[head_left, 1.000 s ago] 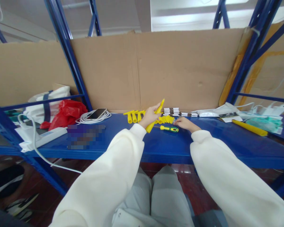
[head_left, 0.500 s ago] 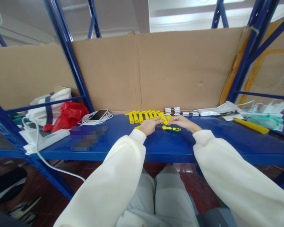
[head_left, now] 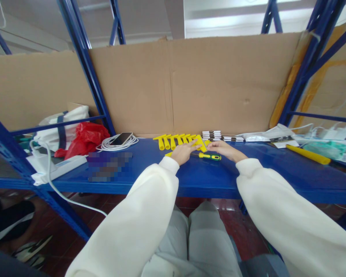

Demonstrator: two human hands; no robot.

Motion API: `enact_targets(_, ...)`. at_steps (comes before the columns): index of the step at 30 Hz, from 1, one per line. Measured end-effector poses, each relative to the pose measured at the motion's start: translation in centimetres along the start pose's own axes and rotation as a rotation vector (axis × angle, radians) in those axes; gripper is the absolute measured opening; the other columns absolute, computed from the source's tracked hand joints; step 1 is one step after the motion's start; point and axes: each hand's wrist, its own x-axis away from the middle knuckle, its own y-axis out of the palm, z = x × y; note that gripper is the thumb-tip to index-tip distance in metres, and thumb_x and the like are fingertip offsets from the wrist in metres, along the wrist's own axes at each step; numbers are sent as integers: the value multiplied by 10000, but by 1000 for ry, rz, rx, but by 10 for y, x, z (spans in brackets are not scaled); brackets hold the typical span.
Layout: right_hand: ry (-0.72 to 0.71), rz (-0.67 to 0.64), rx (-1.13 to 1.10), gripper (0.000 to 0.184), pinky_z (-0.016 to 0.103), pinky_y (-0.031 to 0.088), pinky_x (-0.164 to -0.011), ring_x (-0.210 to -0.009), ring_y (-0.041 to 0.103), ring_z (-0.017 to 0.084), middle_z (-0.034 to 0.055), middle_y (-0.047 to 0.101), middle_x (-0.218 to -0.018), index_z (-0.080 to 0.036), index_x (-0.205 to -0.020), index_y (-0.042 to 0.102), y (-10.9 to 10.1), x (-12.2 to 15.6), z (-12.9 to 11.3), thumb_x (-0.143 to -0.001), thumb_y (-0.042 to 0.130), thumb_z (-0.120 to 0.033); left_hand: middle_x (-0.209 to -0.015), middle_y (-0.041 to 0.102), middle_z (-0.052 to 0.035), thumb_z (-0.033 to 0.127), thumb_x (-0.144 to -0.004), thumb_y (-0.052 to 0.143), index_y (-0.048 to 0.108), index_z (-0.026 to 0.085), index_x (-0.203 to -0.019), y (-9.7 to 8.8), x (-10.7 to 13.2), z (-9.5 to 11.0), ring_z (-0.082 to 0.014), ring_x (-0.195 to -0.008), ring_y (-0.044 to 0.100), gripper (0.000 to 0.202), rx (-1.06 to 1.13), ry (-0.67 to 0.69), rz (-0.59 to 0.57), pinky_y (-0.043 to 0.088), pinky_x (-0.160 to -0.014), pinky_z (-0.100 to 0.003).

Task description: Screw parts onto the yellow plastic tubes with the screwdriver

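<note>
My left hand reaches over the table with its fingers on a yellow T-shaped plastic tool, steadying its wide flat head. From the right, my right hand pinches thumb and fingertips together at the edge of that head; whatever is between them is too small to make out. Just below both hands lies a screwdriver with a green and yellow handle, its tip end partly behind my left hand. Several matching yellow tools are lined up behind my left hand.
Small white packs with dark bands are stacked by the cardboard wall. To the left are a phone on a coiled white cable, a red bag and a power strip. A yellow stick-like object lies at right.
The whole view has shifted slightly. My right fingertips are a little apart from where they were at the yellow tool's edge; my left hand stays on the tool.
</note>
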Motion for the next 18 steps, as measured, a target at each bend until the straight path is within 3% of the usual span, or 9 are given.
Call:
enact_targets(12,31,92,59,131,249,431,-664,-743,571,155,17,699,-798,-201,-688,644,3,-2,-2,-671,589,-319,-1630,375,-26,-7,-889,431,501,382,-1493,5,-2,-2,-256,-1257,642,721,60,-9,23,551,-1006,-398)
enact_targets(18,66,380,96,166,254,444,-620,-680,571,162,34,645,-704,-188,-723,634,-14,-14,16,-751,550,-329,-1629,366,-51,-17,-852,447,529,345,-1479,3,1,-6,-295,-1260,637,728,45,-32,-39,564,-977,-442)
